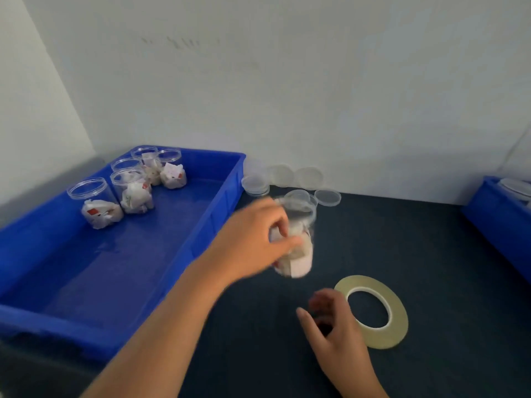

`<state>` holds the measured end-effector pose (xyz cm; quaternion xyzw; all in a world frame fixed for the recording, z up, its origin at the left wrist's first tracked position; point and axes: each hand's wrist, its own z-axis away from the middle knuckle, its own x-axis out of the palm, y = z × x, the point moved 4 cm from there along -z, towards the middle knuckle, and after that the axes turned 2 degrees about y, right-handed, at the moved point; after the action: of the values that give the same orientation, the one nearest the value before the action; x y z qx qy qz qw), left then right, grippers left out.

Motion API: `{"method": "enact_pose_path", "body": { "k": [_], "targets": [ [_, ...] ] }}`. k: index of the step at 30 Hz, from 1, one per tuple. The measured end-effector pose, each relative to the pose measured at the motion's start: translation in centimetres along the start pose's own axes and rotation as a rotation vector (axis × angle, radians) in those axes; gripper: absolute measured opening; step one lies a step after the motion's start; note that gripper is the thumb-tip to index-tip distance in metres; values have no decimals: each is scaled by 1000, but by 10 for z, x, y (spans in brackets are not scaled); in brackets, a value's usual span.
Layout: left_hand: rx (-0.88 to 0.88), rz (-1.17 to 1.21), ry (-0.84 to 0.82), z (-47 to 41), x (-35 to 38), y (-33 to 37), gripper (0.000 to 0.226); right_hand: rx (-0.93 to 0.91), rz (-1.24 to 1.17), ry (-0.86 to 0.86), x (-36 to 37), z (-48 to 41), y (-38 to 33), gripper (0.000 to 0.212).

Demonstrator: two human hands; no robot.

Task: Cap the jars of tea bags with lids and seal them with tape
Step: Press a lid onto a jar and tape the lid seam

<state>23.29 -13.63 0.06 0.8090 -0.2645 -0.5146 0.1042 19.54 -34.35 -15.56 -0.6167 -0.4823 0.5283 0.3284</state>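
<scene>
My left hand (255, 239) grips a clear jar of tea bags (300, 242) and holds it blurred above the dark table, just right of the blue bin (184, 254). The jar's mouth has no lid. My right hand (333, 320) hovers lower, fingers loosely curled and holding nothing, beside a flat roll of clear tape (396, 311) lying on the table. Several clear lids (327, 197) lie near the wall behind the held jar. Several uncapped jars of tea bags (132, 191) stand in the far left part of the blue bin.
A second blue bin (500, 222) with a clear lidded item sits at the right edge. White walls close off the back and left. The dark table surface (431, 254) stretches between the two bins.
</scene>
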Motion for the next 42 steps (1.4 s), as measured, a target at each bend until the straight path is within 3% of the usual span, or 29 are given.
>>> {"method": "enact_pose_path", "body": {
  "k": [3,5,7,12,14,16,18,21,25,28,35,39,42],
  "targets": [
    [69,56,-59,39,43,8,33,-9,0,-12,2,0,-2,94],
    [122,66,-34,58,55,7,30,-57,104,12,3,-2,-6,110],
    [157,87,-6,70,59,5,30,-111,156,34,5,-4,-8,107],
    [267,257,-25,79,73,8,25,-69,-15,-17,3,-5,-9,109],
    [162,551,6,72,76,-2,30,-78,-12,12,1,-5,-8,102],
    [-126,701,167,51,79,-22,33,-65,5,18,1,-6,-6,103],
    [-409,624,268,18,90,-48,26,-73,25,10,1,-5,-5,104],
    [-576,456,112,-45,117,-83,26,-75,26,12,2,-5,-2,105],
    [-500,230,-88,-121,151,-113,72,-110,65,29,2,-6,-1,107],
    [-506,90,-182,-157,173,-123,93,-121,86,27,5,-7,0,105],
    [-426,-93,-351,-188,201,-138,96,-133,108,29,4,-10,1,100],
    [-456,59,-285,-180,188,-137,108,-126,117,23,4,-10,2,100],
    [-506,174,-220,-162,170,-131,101,-117,122,22,4,-10,3,102]
  ]
}}
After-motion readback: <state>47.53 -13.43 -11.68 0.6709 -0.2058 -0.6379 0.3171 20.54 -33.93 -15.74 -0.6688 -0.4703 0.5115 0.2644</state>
